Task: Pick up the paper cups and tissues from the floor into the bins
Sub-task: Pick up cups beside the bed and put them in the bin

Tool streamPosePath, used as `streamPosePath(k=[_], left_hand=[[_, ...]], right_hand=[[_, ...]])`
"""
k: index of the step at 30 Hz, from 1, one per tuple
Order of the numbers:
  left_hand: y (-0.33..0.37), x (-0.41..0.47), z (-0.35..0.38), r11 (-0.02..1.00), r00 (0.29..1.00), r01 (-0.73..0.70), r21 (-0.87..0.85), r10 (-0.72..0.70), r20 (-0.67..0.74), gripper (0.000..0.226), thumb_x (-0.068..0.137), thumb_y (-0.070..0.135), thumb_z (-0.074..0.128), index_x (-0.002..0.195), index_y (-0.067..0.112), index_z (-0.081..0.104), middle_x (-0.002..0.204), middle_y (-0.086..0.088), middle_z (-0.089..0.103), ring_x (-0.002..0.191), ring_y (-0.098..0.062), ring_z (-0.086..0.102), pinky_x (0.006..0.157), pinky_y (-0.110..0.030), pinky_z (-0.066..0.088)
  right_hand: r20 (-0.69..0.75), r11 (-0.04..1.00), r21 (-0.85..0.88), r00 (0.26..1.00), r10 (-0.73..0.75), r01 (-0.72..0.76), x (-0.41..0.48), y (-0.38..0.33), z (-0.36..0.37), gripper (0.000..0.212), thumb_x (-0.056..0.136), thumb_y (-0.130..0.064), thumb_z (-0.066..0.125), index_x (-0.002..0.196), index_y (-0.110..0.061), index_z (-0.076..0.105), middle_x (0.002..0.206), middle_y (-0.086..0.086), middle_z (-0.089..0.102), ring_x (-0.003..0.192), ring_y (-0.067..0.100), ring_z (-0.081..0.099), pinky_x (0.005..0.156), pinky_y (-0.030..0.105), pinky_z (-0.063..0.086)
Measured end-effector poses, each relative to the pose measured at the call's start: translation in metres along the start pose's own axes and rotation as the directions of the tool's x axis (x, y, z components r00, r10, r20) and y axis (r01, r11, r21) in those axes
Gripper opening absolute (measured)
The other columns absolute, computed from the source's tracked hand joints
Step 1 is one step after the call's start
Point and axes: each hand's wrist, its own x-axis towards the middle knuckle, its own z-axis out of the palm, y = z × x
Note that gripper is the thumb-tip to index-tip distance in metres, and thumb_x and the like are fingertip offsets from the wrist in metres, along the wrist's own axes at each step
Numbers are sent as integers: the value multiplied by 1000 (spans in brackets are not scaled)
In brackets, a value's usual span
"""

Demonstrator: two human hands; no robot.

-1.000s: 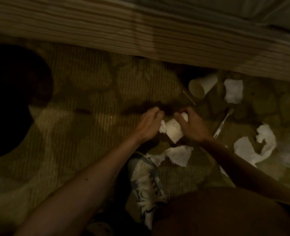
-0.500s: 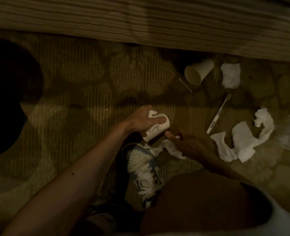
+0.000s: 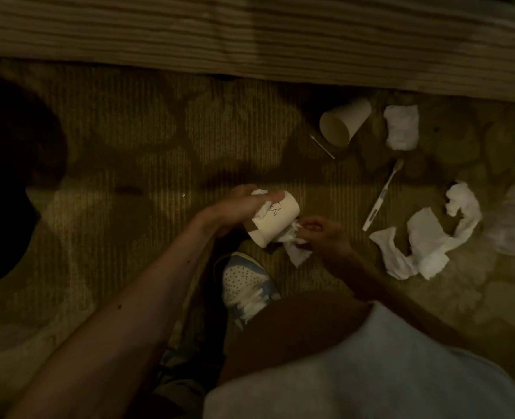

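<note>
Mid-gathering, your left hand [image 3: 238, 207] grips the printed cup [image 3: 276, 220] while your right hand [image 3: 322, 235] pinches a tissue [image 3: 295, 252] at its mouth; stuff it inside next.

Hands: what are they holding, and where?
The left hand grips a paper cup round its side. The right hand pinches a tissue at its upper end.

The left hand [image 3: 235, 207] grips a white paper cup with a small drawing [image 3: 276, 219], tilted above the patterned carpet floor [image 3: 159, 146], a tissue scrap pressed under its fingers. The right hand [image 3: 322, 234] pinches a crumpled white tissue [image 3: 295, 249] touching the cup. Farther right lie a plain paper cup on its side [image 3: 345, 120], a folded white tissue [image 3: 401, 127], a white toothbrush [image 3: 383, 196] and a long twisted white tissue [image 3: 428, 237].
</note>
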Motion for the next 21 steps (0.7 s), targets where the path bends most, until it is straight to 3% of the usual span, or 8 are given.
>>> streamPosePath(k=[3, 6, 8, 13, 16, 18, 19, 21], left_hand=[[5, -5, 8, 980, 991, 44, -195, -19, 130, 54, 87, 51, 61, 124, 12, 59, 102, -11, 70, 87, -23, 69, 72, -35, 56], [18, -9, 19, 944, 965, 110, -310, -27, 260, 65, 78, 55, 59, 127, 12, 59, 106, -12, 71, 92, -24, 70, 72, -36, 58], [26, -10, 31, 953, 961, 106, -284, -25, 276, 63, 79, 54, 59, 125, 11, 60, 105, -12, 70, 91, -22, 70, 70, -35, 58], [42, -4, 51, 979, 987, 116, -170, -94, 133, 48, 89, 43, 65, 121, 7, 62, 117, -22, 68, 109, -37, 66, 95, -51, 53], [51, 3, 61, 986, 997, 80, -145, -81, 2, 39, 86, 43, 70, 109, 11, 66, 106, -13, 72, 97, -26, 70, 85, -41, 57], [53, 9, 65, 995, 990, 52, -88, -62, -123, 38, 83, 44, 73, 104, 14, 65, 101, -7, 72, 89, -19, 68, 71, -32, 55], [53, 10, 66, 998, 986, 47, -51, -55, -159, 36, 82, 45, 74, 102, 16, 63, 98, -4, 71, 86, -16, 66, 64, -29, 51], [54, 13, 67, 997, 984, 65, -32, -69, -162, 33, 82, 46, 74, 95, 20, 58, 95, -1, 68, 84, -14, 64, 59, -27, 46]], right_hand=[[45, 995, 96, 999, 13, -17, 8, -11, -4, 27, 90, 5, 58, 117, 0, 60, 104, 18, 66, 92, 28, 65, 84, 44, 54], [98, 981, 194, 995, -33, 13, 12, -14, -10, 26, 93, 4, 52, 104, -15, 65, 101, 8, 70, 89, 20, 68, 71, 32, 58], [73, 974, 222, 995, -63, 45, 13, -11, -14, 30, 95, 6, 46, 103, -17, 63, 95, 3, 68, 85, 17, 67, 64, 26, 56], [66, 963, 264, 995, -77, 57, 17, -4, -27, 32, 93, 12, 42, 106, -10, 61, 90, 5, 68, 78, 18, 67, 63, 26, 57], [58, 958, 285, 997, -52, 34, 20, -8, -45, 31, 92, 9, 47, 97, -14, 66, 80, 0, 72, 64, 7, 69, 52, 18, 52], [12, 946, 323, 1000, -9, 4, 26, -10, -58, 16, 93, -2, 54, 99, -8, 67, 78, 1, 73, 69, 11, 70, 60, 22, 56], [-70, 951, 309, 997, 22, 1, 30, -10, -66, 15, 93, -7, 57, 103, -3, 67, 79, 3, 72, 70, 14, 70, 64, 24, 58], [-312, 991, 134, 950, 18, 25, 38, -4, -87, 23, 94, -11, 58, 115, -2, 63, 77, 5, 66, 61, 11, 64, 55, 20, 53]])
